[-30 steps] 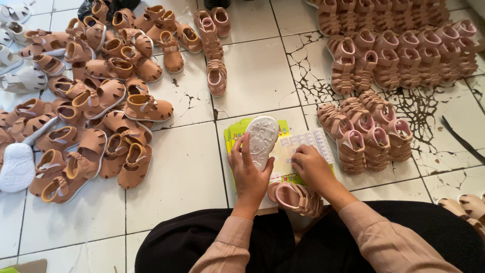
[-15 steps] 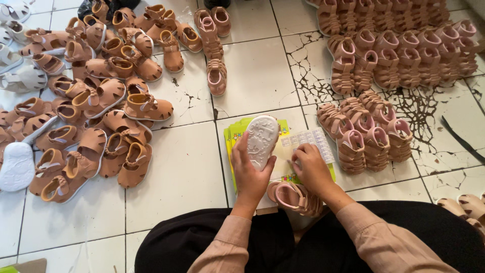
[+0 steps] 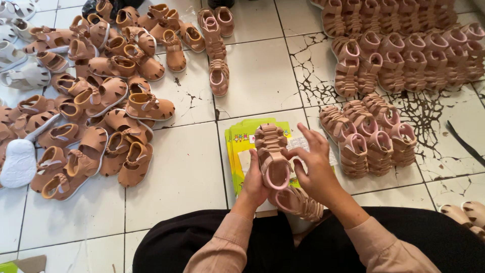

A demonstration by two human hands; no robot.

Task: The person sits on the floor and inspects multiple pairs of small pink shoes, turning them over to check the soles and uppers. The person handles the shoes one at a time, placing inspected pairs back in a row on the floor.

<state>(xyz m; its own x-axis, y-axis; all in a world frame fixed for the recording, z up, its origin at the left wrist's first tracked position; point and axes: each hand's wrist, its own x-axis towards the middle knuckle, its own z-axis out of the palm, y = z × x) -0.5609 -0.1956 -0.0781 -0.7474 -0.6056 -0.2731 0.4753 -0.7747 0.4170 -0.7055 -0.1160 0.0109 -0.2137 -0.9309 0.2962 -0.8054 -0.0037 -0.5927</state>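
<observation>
I hold a small pink strappy sandal (image 3: 271, 151) upright over a stack of yellow-green flat cardboard sheets (image 3: 241, 146). My left hand (image 3: 255, 182) grips its heel end from the left. My right hand (image 3: 316, 169) touches its right side, fingers spread. A second pink sandal (image 3: 298, 202) lies on my lap just below my hands.
A loose heap of tan sandals (image 3: 96, 106) covers the tiled floor at left, with white ones (image 3: 20, 162) at the far left. Pink sandals (image 3: 369, 134) stand in stacked rows at right and at the far right (image 3: 404, 55). Cracked tiles (image 3: 429, 116) lie between them.
The sandal has been turned over: its white sole faced up before, now its pink straps face up. My right hand has come up to its side.
</observation>
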